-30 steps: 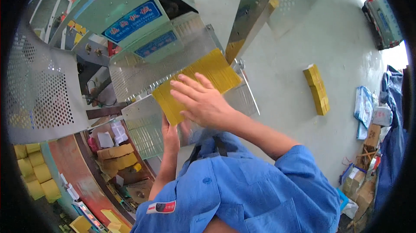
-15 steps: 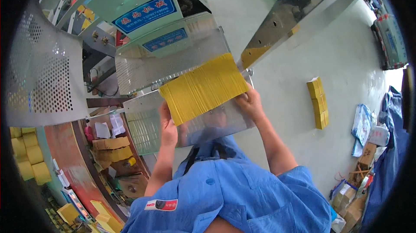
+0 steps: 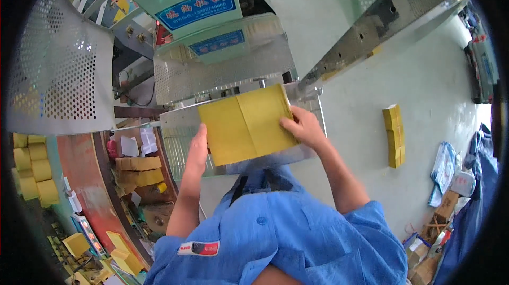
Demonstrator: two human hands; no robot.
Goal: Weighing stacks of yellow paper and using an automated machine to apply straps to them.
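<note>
Between my hands is a stack of yellow paper [image 3: 245, 125], its broad flat face turned up and a crease running across its middle. It is over the shiny metal tray [image 3: 172, 150] of a machine. My left hand [image 3: 198, 150] presses against the stack's left edge, with most of its fingers hidden. At the right end, my right hand [image 3: 304, 127] grips the stack, its thumb on the top face and its other fingers partly out of sight.
A clear hinged guard [image 3: 222, 65] rises behind the tray. Perforated metal panels [image 3: 58, 83] stand at left, and a long steel beam [image 3: 371, 33] slants at upper right. Yellow bundles [image 3: 395, 136] lie on the floor at right; more yellow stacks [image 3: 40, 173] are at left.
The yellow stack has turned from its ridged edge side to its flat, creased face and sits slightly lower. My right thumb has come onto its top face.
</note>
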